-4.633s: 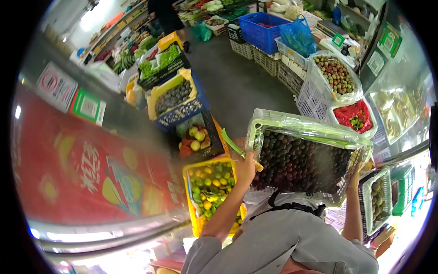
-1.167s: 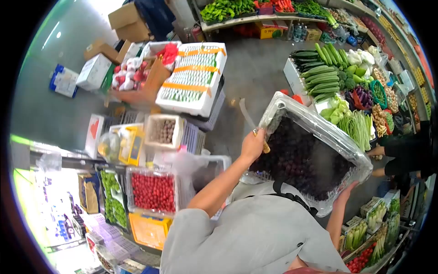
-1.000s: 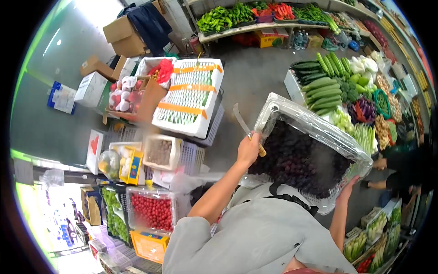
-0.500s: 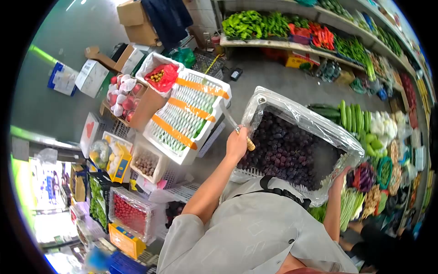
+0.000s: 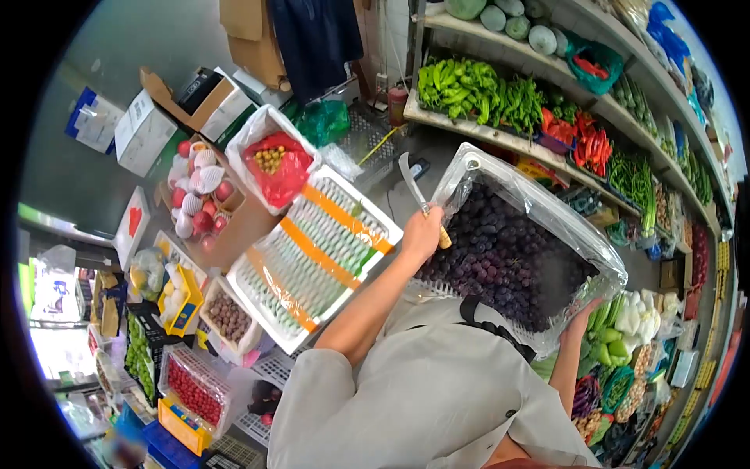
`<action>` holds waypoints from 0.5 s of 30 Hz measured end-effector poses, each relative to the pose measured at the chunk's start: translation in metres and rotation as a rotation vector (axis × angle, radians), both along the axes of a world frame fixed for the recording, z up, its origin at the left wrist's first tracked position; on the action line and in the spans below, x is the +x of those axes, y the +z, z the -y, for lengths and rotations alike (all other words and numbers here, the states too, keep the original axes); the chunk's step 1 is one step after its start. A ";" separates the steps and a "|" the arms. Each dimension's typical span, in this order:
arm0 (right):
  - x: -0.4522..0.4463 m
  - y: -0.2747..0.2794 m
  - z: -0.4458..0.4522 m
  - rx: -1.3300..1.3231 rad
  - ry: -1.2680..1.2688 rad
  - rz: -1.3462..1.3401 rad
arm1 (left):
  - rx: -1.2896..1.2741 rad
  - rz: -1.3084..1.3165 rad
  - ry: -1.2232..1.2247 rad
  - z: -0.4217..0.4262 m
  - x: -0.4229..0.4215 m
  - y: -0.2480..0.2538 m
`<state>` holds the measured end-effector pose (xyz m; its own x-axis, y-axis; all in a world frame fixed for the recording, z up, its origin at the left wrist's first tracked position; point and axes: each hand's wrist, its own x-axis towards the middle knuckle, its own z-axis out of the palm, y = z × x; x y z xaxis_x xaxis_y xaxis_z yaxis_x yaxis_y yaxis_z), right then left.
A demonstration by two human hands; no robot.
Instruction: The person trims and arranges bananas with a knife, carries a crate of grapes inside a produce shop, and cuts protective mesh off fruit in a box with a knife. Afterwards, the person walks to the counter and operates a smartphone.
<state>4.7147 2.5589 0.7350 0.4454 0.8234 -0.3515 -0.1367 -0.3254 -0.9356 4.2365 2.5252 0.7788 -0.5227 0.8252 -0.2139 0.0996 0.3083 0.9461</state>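
A white plastic crate (image 5: 539, 184), lined with clear film and holding dark purple grapes (image 5: 492, 250), is held in front of my body. My left hand (image 5: 423, 233) is wrapped round the crate's left side and also grips the handle of a knife (image 5: 412, 181), whose curved blade points up and away from me. At the crate's lower right corner, my right hand (image 5: 580, 319) grasps the film-covered edge; its fingers are partly hidden beneath.
On the left are a white crate with orange tape (image 5: 312, 258), a box of wrapped fruit (image 5: 234, 227) and a red-fruit container (image 5: 191, 388). A shelf (image 5: 500, 133) of peppers stands ahead. More vegetables (image 5: 617, 336) lie on the right.
The view has turned, bringing the pepper shelf closer and shifting the vegetables to the lower right. Both hands still hold the grape crate, and the knife stays in my left hand.
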 end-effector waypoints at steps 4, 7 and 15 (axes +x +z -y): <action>-0.033 -0.002 -0.103 0.015 0.043 0.022 | 0.000 0.004 0.068 -0.059 -0.032 -0.009; -0.083 0.006 -0.185 0.010 0.092 0.045 | -0.031 -0.029 0.161 -0.108 -0.057 -0.014; -0.183 0.005 -0.399 -0.056 0.412 0.186 | -0.041 0.010 0.510 -0.173 -0.110 -0.036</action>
<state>4.5319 2.9583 0.7399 0.1443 0.9271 -0.3460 0.1836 -0.3686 -0.9113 4.1260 2.6978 0.7431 -0.8547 0.4562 -0.2476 -0.0822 0.3521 0.9324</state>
